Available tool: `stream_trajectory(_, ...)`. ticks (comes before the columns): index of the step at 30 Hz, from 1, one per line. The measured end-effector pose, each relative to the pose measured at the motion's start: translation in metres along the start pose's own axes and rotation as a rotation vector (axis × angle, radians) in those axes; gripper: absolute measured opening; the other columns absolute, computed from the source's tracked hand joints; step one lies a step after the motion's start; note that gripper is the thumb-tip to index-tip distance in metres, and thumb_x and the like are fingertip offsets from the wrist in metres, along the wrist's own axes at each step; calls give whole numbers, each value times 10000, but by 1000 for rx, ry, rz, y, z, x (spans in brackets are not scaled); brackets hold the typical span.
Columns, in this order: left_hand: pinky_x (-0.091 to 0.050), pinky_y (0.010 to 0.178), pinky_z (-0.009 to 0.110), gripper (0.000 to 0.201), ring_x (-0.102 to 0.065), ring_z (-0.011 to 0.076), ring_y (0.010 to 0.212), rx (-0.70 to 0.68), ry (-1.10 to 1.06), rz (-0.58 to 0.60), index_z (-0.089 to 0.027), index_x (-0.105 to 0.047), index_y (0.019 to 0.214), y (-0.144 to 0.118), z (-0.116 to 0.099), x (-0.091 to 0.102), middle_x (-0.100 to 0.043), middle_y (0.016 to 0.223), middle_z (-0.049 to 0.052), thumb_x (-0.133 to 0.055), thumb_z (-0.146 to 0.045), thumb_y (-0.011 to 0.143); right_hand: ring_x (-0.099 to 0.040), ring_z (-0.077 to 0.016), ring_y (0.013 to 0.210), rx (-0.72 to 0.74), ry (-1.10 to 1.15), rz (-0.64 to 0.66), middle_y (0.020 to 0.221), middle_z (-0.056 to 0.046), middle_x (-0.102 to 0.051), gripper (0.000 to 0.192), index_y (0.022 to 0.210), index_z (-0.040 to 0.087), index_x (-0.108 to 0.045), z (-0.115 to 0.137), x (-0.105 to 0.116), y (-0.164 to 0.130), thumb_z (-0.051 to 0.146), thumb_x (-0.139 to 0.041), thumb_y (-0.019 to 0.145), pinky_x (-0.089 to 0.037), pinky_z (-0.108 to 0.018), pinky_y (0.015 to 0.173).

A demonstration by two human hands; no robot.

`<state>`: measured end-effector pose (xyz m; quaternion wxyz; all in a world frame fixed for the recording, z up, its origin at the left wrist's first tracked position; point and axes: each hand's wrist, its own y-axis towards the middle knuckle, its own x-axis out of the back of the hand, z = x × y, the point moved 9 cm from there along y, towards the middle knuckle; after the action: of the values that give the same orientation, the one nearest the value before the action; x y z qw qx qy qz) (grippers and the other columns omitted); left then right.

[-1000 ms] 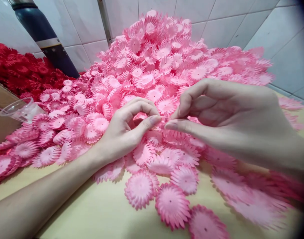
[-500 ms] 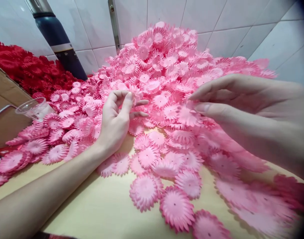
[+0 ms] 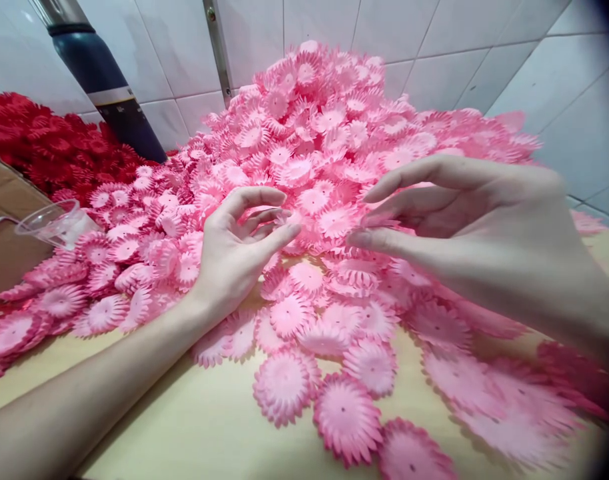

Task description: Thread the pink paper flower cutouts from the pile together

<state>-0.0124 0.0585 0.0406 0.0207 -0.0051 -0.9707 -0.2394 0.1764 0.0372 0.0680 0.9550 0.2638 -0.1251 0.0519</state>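
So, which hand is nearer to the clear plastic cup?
The left hand. It rests on the pink flowers just to the right of the clear plastic cup; the right hand is farther away, beyond the left hand, at the right side.

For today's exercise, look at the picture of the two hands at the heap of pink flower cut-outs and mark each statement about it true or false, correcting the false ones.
1. The large heap of pink scalloped flower cut-outs lies against a white tiled wall. True.
2. The left hand grips the clear plastic cup. False: the cup lies apart at the left edge of the heap; the left hand is at the pink cut-outs in the middle.
3. A pile of red flower cut-outs lies to the left of the pink heap. True.
4. The right hand rests flat on the bare pale yellow tabletop. False: it is raised over the pink cut-outs, fingers and thumb spread.
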Motion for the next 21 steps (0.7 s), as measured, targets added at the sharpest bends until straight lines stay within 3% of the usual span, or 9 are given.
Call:
stream_trajectory(3,-552,884,311,263,-656,141,909,5,30,-21,-187,-662,940,-1,-1,1,-678,1048,33,-770,-123,709,-657,-128,630,0,-45,-21,731,8,-691,253,896,186,-676,0,1,-1,113,-791,683,-525,-220,491)
stream_trajectory(7,-550,852,305,163,-669,143,862,58,93,-4,-178,-704,907,-2,2,0,-712,962,39,-756,-181,753,-586,-120,509,-3,-139,-63,607,5,-650,159,846,180,-690,1,5,0,212,-784,722,-414,-235,380)
stream_trajectory(12,-543,824,295,107,-654,131,824,22,88,6,-183,-699,861,-1,1,0,-701,900,18,-748,-189,765,-571,-115,565,-29,-132,-80,686,-10,-617,164,836,198,-638,-1,8,1,233,-771,746,-402,-229,402)
stream_trajectory(15,-543,822,292,167,-639,131,853,-35,74,17,-186,-678,902,-1,-5,-2,-677,969,19,-734,-123,757,-560,-110,589,-22,-96,-65,695,4,-569,214,804,211,-562,0,5,0,212,-768,750,-411,-228,432)
stream_trajectory(21,-471,982,417,125,-592,226,1081,-134,233,250,-235,-716,883,-11,-24,-25,-653,1093,60,-737,-186,770,-499,-93,573,43,-5,53,691,38,-513,316,752,218,-482,9,-11,-4,157,-790,716,-407,-245,454)
